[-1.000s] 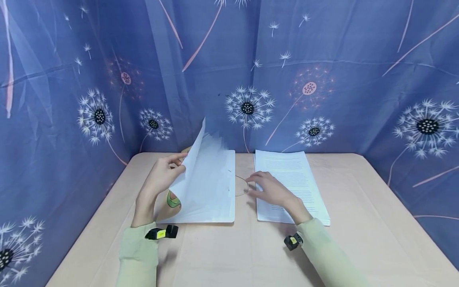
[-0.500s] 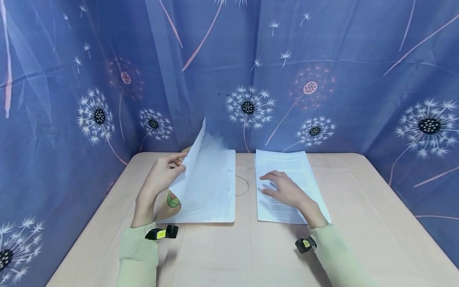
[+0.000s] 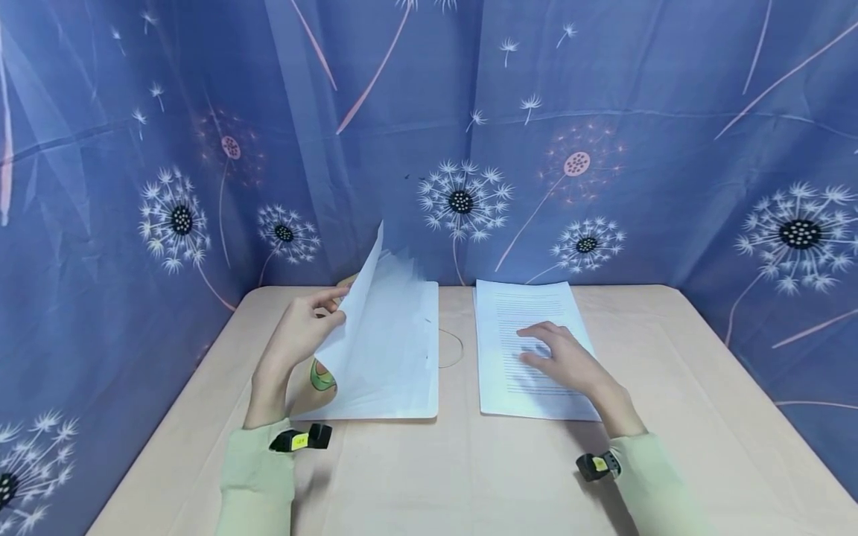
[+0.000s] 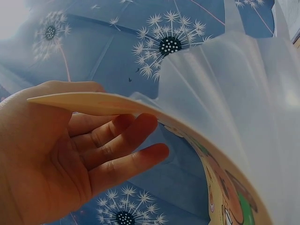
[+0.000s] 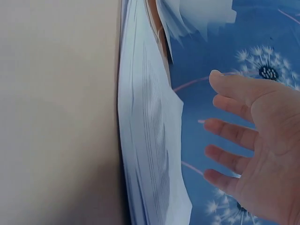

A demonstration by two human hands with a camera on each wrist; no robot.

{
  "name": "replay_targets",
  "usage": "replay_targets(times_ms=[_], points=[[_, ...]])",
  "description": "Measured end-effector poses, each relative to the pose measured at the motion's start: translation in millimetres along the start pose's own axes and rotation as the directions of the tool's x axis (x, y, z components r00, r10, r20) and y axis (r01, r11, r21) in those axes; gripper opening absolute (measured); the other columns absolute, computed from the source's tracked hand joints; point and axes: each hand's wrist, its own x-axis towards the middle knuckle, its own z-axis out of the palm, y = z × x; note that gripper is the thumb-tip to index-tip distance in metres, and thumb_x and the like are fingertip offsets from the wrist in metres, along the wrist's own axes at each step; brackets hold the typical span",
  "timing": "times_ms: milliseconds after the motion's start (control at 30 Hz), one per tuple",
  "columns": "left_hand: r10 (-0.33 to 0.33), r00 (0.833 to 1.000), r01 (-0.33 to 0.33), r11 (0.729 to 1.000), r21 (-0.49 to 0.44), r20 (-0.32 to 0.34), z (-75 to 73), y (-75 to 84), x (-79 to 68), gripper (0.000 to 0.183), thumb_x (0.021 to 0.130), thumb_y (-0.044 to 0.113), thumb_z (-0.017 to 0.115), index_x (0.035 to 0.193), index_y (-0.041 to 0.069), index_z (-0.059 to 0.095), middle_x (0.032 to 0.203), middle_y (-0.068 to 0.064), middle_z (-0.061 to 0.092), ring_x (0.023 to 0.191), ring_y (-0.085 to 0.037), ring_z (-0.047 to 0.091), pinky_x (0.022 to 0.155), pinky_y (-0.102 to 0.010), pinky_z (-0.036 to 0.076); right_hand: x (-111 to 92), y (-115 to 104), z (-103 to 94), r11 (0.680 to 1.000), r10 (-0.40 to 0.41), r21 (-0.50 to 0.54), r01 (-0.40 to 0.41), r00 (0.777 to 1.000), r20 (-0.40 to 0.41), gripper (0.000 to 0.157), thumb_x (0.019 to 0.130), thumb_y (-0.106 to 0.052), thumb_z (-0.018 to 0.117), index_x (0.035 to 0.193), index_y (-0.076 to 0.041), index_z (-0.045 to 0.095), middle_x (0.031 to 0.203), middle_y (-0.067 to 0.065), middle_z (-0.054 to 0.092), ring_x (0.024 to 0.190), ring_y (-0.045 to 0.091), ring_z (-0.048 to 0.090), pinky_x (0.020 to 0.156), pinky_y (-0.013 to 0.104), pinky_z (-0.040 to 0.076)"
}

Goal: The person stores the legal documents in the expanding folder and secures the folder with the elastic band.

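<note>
A folder (image 3: 402, 372) with clear plastic sleeves lies at the left of the table, its front cover (image 3: 350, 324) lifted and bent. My left hand (image 3: 298, 331) pinches that cover by its left edge, thumb on the white inner side and fingers beneath. In the left wrist view the outer face of the cover (image 4: 218, 173) is tan with cartoon pictures. A thin elastic loop (image 3: 462, 346) sticks out from the folder's right edge. Above a stack of printed paper (image 3: 496, 387) hovers my right hand (image 3: 566, 361), fingers apart and relaxed, holding nothing.
The table (image 3: 462, 476) has a pale peach top. Behind it and along both sides hangs a blue curtain (image 3: 395, 179) with a dandelion pattern. Between the folder and the paper stack runs a narrow strip of tabletop.
My right hand has moved right, away from the elastic loop and over the paper stack. My left hand keeps the cover raised in the same place.
</note>
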Motion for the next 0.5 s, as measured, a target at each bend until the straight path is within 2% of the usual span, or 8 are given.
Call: replay_targets(times_ms=[233,500], points=[[0.01,1.0,-0.01,1.0,-0.001,-0.004,1.6,0.7,0.8,0.05,0.092,0.012,0.052,0.142,0.013,0.057,0.103,-0.013,0.06,0.065,-0.019,0.051,0.055,-0.029,0.039,-15.2,14.8,-10.9,0.999,0.052,0.015,-0.052,0.999,-0.015,0.044,0.096,-0.024,0.064,0.135,-0.004,0.059,0.138,0.021,0.054,0.128,0.044,0.046,0.106,0.061,0.036],[0.005,1.0,-0.005,1.0,0.002,0.005,2.9,2.4,0.1,0.051,0.092,0.011,0.052,0.142,0.016,0.056,0.1,-0.012,0.059,0.053,-0.012,0.039,0.051,-0.028,0.035,-29.4,32.0,-22.8,0.994,0.1,0.052,-0.099,0.995,-0.027,0.046,0.096,-0.024,0.064,0.136,-0.002,0.057,0.138,0.023,0.053,0.13,0.048,0.042,0.107,0.066,0.029]])
